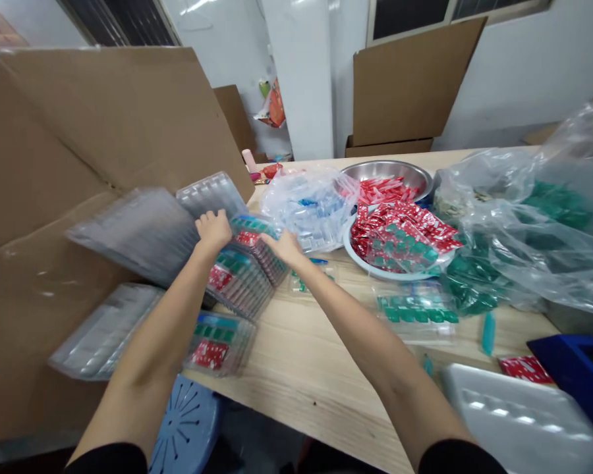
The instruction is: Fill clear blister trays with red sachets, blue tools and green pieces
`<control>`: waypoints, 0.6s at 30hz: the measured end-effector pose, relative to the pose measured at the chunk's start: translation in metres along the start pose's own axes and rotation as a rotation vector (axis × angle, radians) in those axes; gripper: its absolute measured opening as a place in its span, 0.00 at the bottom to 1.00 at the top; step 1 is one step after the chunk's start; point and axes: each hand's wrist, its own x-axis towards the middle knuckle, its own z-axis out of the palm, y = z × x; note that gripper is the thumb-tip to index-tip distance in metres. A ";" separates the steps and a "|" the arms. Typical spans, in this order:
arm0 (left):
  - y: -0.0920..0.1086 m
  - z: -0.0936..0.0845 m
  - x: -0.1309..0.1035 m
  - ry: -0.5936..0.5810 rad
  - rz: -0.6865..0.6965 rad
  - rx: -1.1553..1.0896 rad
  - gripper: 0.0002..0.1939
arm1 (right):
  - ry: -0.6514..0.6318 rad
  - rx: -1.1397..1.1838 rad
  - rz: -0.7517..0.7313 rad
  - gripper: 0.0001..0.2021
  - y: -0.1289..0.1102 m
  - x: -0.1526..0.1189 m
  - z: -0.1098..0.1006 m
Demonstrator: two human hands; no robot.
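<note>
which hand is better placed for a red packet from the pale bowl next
Right, I'd judge. The right hand is at the side of the filled trays facing the red packets in the pale bowl; the left hand is farther off, toward the cardboard box.

Two hands [213, 229] [285, 248], two bowls [422, 174] [370, 268], one blue stool [190, 428].

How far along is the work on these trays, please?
Several filled trays, with green pieces and red packets inside, look done and stand stacked. The right hand touches one stack; the left hand is beside it. Likely left are the blurred clear trays that look unfilled and the red packets heaped in a bowl.
</note>
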 end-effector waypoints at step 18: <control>-0.176 -0.100 -0.194 0.109 -0.262 0.363 0.10 | 0.079 -0.008 -0.096 0.12 0.048 -0.204 -0.065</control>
